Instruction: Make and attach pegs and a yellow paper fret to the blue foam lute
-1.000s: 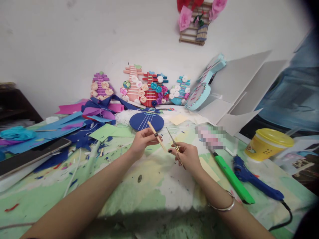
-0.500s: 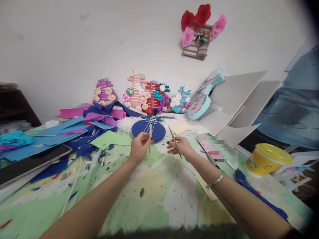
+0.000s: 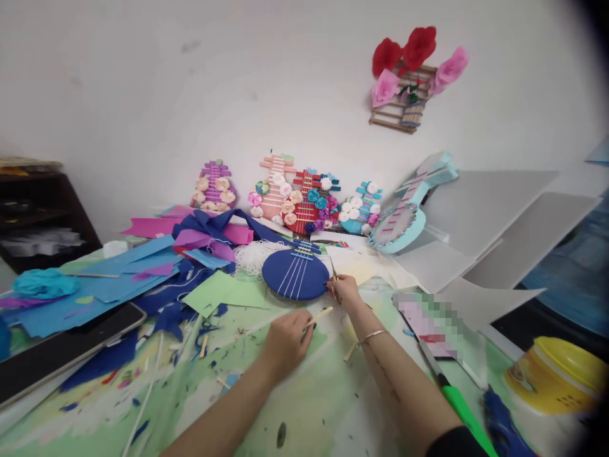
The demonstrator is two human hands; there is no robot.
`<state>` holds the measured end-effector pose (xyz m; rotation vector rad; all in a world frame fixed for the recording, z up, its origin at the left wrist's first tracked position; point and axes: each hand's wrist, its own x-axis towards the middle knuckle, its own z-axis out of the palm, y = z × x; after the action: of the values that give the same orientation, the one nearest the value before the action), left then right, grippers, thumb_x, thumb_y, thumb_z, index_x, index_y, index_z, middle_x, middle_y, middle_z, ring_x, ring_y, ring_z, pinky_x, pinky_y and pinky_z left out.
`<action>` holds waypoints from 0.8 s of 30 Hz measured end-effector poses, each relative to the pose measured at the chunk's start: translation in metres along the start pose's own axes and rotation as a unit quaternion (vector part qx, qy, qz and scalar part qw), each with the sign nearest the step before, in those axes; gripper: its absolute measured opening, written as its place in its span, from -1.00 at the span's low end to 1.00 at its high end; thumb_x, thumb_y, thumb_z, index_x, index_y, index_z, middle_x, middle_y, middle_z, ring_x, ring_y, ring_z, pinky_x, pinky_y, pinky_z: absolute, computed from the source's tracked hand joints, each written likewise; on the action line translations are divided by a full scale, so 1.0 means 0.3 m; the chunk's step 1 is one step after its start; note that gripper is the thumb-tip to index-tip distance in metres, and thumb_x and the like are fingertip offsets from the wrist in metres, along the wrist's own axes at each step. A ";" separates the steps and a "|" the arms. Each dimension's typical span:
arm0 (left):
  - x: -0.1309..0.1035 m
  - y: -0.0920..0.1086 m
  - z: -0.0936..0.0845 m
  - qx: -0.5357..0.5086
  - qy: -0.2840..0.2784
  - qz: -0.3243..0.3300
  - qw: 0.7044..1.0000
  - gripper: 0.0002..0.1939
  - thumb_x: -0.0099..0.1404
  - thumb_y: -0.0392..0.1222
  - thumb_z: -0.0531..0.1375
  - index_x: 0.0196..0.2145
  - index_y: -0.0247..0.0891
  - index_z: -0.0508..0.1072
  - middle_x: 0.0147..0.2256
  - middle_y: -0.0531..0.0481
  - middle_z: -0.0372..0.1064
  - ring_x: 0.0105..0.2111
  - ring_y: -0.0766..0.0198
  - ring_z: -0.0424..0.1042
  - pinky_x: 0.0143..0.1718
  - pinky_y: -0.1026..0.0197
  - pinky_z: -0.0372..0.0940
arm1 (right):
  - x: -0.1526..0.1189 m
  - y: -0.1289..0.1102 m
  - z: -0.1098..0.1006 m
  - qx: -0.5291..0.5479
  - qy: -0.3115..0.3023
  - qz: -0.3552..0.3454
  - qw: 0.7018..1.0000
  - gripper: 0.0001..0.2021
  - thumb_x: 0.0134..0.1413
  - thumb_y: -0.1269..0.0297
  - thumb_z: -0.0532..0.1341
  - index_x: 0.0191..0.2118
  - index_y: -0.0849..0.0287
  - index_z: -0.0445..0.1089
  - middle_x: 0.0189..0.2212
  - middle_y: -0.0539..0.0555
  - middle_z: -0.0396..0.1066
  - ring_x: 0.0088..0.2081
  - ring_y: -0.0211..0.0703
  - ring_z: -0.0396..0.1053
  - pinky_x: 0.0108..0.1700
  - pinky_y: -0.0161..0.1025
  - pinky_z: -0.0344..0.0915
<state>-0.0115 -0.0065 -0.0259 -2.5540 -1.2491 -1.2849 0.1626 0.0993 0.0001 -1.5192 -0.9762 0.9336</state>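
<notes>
My left hand (image 3: 288,341) pinches a thin light wooden stick (image 3: 320,317), tilted up to the right, above the green-and-white tabletop cover. My right hand (image 3: 343,292) is closed around small scissors (image 3: 334,282) by the right edge of the dark blue round instrument model (image 3: 295,274). White strings run down that model from a blue neck with light crosspieces. Another short wooden piece (image 3: 351,351) lies below my right hand.
Decorated instrument models (image 3: 304,206) lean against the wall. Coloured paper (image 3: 133,260) and a phone (image 3: 71,349) lie left. To the right are a green-handled knife (image 3: 464,409), a blue tool (image 3: 504,425) and a yellow tub (image 3: 554,374).
My left hand has moved down, away from the blue model, and its stick has turned from upright to slanted. My right hand has come against the model's edge. The view has shifted.
</notes>
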 end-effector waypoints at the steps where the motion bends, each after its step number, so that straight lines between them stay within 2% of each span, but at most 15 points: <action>1: 0.000 0.000 0.004 0.003 0.000 0.017 1.000 -0.89 0.25 -0.28 0.02 -0.35 -0.28 0.33 -0.47 -0.01 0.36 -0.49 0.30 0.32 -0.46 0.27 0.19 | -0.004 -0.008 0.001 0.017 -0.002 0.006 1.000 -0.86 -0.46 0.50 0.25 -0.65 0.21 0.26 -0.84 -0.10 0.19 -0.72 -0.30 0.24 -0.67 -0.40 0.16; 4: 0.005 0.016 -0.005 -0.006 0.049 0.060 0.997 -0.89 0.26 -0.32 0.01 -0.32 -0.30 0.33 -0.48 -0.02 0.35 -0.49 0.30 0.32 -0.45 0.26 0.22 | -0.034 -0.034 -0.009 0.071 -0.013 0.026 0.997 -0.83 -0.51 0.53 0.22 -0.63 0.21 0.24 -0.79 -0.09 0.23 -0.70 -0.30 0.25 -0.65 -0.39 0.18; 7: 0.004 0.074 -0.055 -0.024 0.098 0.099 0.990 -0.89 0.24 -0.38 0.03 -0.30 -0.32 0.34 -0.50 -0.03 0.34 -0.49 0.32 0.32 -0.45 0.28 0.25 | -0.105 -0.043 -0.049 0.117 -0.017 0.036 0.992 -0.78 -0.54 0.52 0.22 -0.57 0.20 0.24 -0.73 -0.07 0.28 -0.65 -0.29 0.29 -0.60 -0.38 0.22; 9: -0.008 0.129 -0.105 -0.036 0.098 0.161 0.981 -0.84 0.21 -0.38 0.08 -0.23 -0.36 0.35 -0.40 -0.10 0.39 -0.37 0.28 0.36 -0.35 0.24 0.30 | -0.179 -0.033 -0.092 0.137 -0.015 0.044 0.990 -0.75 -0.54 0.48 0.24 -0.53 0.20 0.26 -0.69 -0.07 0.31 -0.63 -0.29 0.29 -0.59 -0.37 0.22; 12: -0.051 0.196 -0.175 -0.032 0.085 0.193 0.977 -0.77 0.19 -0.45 0.07 -0.19 -0.39 0.38 -0.30 -0.16 0.38 -0.17 0.20 0.34 -0.16 0.15 0.30 | -0.324 -0.005 -0.173 0.175 -0.007 0.045 0.984 -0.73 -0.52 0.47 0.29 -0.51 0.21 0.27 -0.64 -0.07 0.32 -0.60 -0.31 0.29 -0.55 -0.38 0.22; 14: -0.085 0.212 -0.207 -0.012 0.054 0.186 0.981 -0.75 0.19 -0.45 0.06 -0.17 -0.37 0.39 -0.25 -0.18 0.36 -0.10 0.14 0.30 -0.10 0.07 0.27 | -0.431 0.015 -0.232 0.172 -0.021 0.050 0.984 -0.73 -0.47 0.45 0.32 -0.51 0.20 0.27 -0.62 -0.09 0.32 -0.59 -0.33 0.28 -0.54 -0.39 0.21; 16: -0.111 0.206 -0.228 0.022 0.074 0.143 0.987 -0.71 0.18 -0.46 0.07 -0.14 -0.32 0.40 -0.26 -0.16 0.32 -0.13 0.15 0.29 -0.11 0.02 0.26 | -0.532 0.036 -0.287 0.169 -0.033 0.067 0.983 -0.73 -0.43 0.44 0.34 -0.48 0.19 0.28 -0.58 -0.08 0.33 -0.53 -0.31 0.31 -0.45 -0.37 0.27; 18: -0.120 0.189 -0.242 0.066 0.070 0.076 0.992 -0.68 0.17 -0.48 0.07 -0.15 -0.25 0.42 -0.28 -0.13 0.30 -0.19 0.17 0.27 -0.16 0.02 0.25 | -0.616 0.064 -0.333 0.151 -0.044 0.089 0.984 -0.70 -0.42 0.40 0.37 -0.45 0.18 0.28 -0.54 -0.06 0.36 -0.49 -0.28 0.33 -0.44 -0.37 0.28; 22: -0.095 0.161 -0.253 0.077 -0.019 0.047 0.996 -0.72 0.19 -0.44 0.06 -0.19 -0.23 0.44 -0.32 -0.10 0.29 -0.26 0.20 0.24 -0.20 0.06 0.23 | -0.735 0.140 -0.380 0.099 -0.102 0.098 0.985 -0.69 -0.37 0.25 0.39 -0.44 0.18 0.29 -0.55 -0.01 0.36 -0.50 -0.23 0.34 -0.47 -0.34 0.28; 24: -0.078 0.157 -0.241 0.074 -0.059 0.067 0.993 -0.75 0.21 -0.41 0.05 -0.23 -0.24 0.45 -0.34 -0.09 0.29 -0.28 0.21 0.23 -0.23 0.08 0.21 | -0.774 0.171 -0.388 0.056 -0.117 0.106 0.986 -0.71 -0.32 0.15 0.36 -0.46 0.17 0.30 -0.62 -0.01 0.34 -0.58 -0.23 0.30 -0.55 -0.33 0.25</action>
<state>-0.0363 -0.0788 0.0206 -2.5904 -1.1208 -0.9902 0.1918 -0.1632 -0.0187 -1.4596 -0.9198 1.3207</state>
